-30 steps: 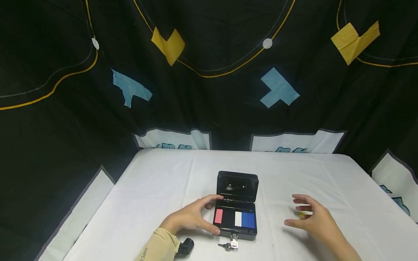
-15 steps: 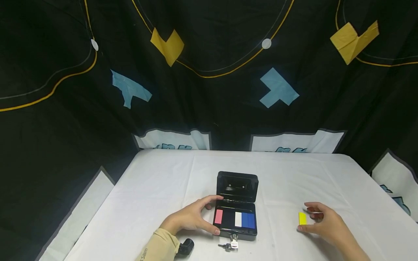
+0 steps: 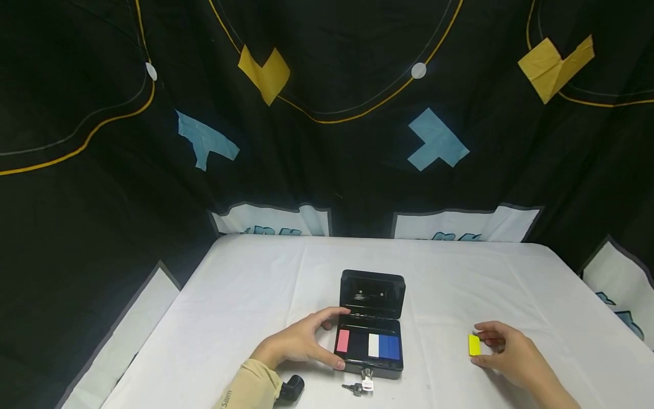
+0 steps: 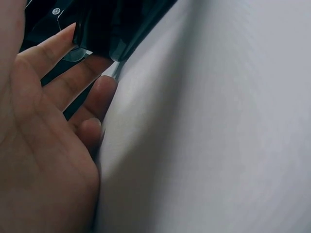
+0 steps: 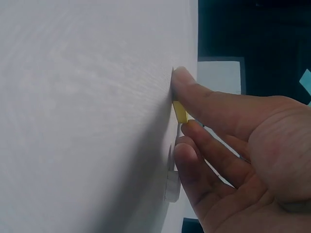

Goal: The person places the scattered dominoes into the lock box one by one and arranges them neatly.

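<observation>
A black metal cash box [image 3: 386,371] stands on the white table with its lid [image 3: 372,294] raised. Inside lie a pink block [image 3: 343,341], a white block [image 3: 373,345] and blue blocks [image 3: 389,347], with a dark gap between pink and white. My left hand [image 3: 296,342] holds the box's left side, thumb at the front corner, index finger by the hinge. Off to the right, my right hand [image 3: 515,353] pinches a yellow block [image 3: 474,345] between thumb and index finger, low over the cloth; the right wrist view shows the yellow block [image 5: 180,112] between the fingertips.
Keys [image 3: 353,388] hang at the lock [image 3: 367,379] on the box's front. A black rounded object [image 3: 292,388] sits beside the left wrist. A small whitish piece [image 5: 172,187] shows beyond the right fingers. Dark cloth [image 3: 332,170] hangs behind the table.
My right hand has moved right and a little down to the yellow block, which was mostly hidden behind it, and its fingers have closed on the block. The left hand stays on the box.
</observation>
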`<state>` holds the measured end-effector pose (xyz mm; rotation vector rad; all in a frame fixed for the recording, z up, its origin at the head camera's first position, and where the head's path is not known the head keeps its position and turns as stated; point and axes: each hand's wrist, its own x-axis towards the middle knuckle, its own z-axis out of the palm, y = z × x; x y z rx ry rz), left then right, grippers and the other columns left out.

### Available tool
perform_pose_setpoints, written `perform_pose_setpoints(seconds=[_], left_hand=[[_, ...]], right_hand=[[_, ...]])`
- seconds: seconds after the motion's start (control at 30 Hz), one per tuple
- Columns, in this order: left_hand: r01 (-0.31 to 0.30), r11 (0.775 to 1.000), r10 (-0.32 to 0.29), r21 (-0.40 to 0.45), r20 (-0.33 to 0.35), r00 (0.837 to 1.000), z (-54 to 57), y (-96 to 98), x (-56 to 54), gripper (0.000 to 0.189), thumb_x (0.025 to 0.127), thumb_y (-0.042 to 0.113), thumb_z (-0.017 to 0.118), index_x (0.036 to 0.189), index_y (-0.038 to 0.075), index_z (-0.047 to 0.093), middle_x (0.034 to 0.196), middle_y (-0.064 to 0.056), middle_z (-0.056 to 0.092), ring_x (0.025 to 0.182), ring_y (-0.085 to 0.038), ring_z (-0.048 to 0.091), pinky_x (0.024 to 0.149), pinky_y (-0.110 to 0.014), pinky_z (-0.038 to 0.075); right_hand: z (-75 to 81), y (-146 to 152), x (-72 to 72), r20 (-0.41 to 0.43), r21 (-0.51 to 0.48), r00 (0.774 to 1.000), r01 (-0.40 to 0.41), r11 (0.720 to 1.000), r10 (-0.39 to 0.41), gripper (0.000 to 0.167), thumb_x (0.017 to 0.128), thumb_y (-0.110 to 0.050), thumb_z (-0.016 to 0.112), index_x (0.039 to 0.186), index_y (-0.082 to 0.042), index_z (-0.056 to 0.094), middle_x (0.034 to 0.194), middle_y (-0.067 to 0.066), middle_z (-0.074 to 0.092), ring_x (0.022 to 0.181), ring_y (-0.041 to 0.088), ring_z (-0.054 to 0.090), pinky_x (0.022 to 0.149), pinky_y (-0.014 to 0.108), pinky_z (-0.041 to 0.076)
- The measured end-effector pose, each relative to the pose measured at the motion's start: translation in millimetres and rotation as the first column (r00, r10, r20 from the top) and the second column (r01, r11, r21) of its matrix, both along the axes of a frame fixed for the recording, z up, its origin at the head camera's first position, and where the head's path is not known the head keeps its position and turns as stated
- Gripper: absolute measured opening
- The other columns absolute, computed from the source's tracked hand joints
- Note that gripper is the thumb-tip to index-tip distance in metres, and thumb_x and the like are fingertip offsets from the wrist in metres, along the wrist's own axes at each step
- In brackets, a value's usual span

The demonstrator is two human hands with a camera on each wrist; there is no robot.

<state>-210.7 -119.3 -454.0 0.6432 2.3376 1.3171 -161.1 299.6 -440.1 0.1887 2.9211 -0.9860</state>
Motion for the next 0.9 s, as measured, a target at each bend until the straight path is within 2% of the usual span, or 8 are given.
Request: perform_pose_setpoints(seconds=[0.2,0.4,0.5,0.63,0.9], left_hand=[[0.001,1.0,-0.001,0.005,0.0,1.0,0.5,-0.3,1.0,0.096,0.063,0.028,0.097,0.144,0.042,0.048,0.128,0.004,0.052,0.121,-0.022,0.046,0.103,-0.057,0.035],[0.002,1.0,-0.002,0.009,0.001,1.0,0.4,-1.0,1.0,0.095,0.064,0.028,0.097,0.144,0.043,0.048,0.128,0.006,0.053,0.121,-0.021,0.046,0.103,-0.056,0.035],[0.002,1.0,-0.002,0.015,0.004,1.0,0.3,-1.5,1.1,0.095,0.063,0.027,0.097,0.143,0.042,0.049,0.128,0.005,0.053,0.12,-0.022,0.046,0.103,-0.057,0.035],[0.001,1.0,-0.001,0.018,0.008,1.0,-1.0,-1.2,0.8,0.095,0.063,0.027,0.097,0.143,0.043,0.049,0.128,0.006,0.053,0.121,-0.022,0.046,0.103,-0.056,0.035],[0.002,1.0,-0.002,0.018,0.001,1.0,-1.1,-0.7,0.3,0.095,0.063,0.027,0.097,0.143,0.043,0.049,0.128,0.006,0.052,0.12,-0.021,0.046,0.103,-0.056,0.035]], right_hand=[[-0.2,0.9,0.8,-0.02,0.011,0.999,-0.03,0.999,0.03,0.076,0.066,-0.025,0.095,0.126,0.005,0.06,0.103,0.008,0.068,0.092,0.025,0.062,0.085,0.047,0.054],[3.1,-2.1,3.1,-0.071,-0.031,0.997,-0.044,0.999,0.041,0.075,0.066,-0.028,0.095,0.125,0.004,0.062,0.095,0.003,0.064,0.085,0.02,0.059,0.075,0.031,0.053],[6.5,-9.4,4.0,-0.087,-0.084,0.995,-0.061,0.995,0.054,0.074,0.068,-0.028,0.094,0.126,0.005,0.062,0.098,0.003,0.065,0.085,0.018,0.06,0.073,0.025,0.053],[12.1,-23.9,3.8,-0.11,-0.133,0.992,-0.072,0.988,0.058,0.072,0.069,-0.027,0.094,0.126,0.005,0.063,0.105,0.005,0.067,0.09,0.019,0.063,0.077,0.026,0.054],[21.0,-64.8,1.0,-0.169,-0.157,0.984,-0.089,0.984,0.062,0.07,0.066,-0.021,0.096,0.123,0.004,0.066,0.104,0.005,0.068,0.091,0.02,0.065,0.083,0.034,0.055]])
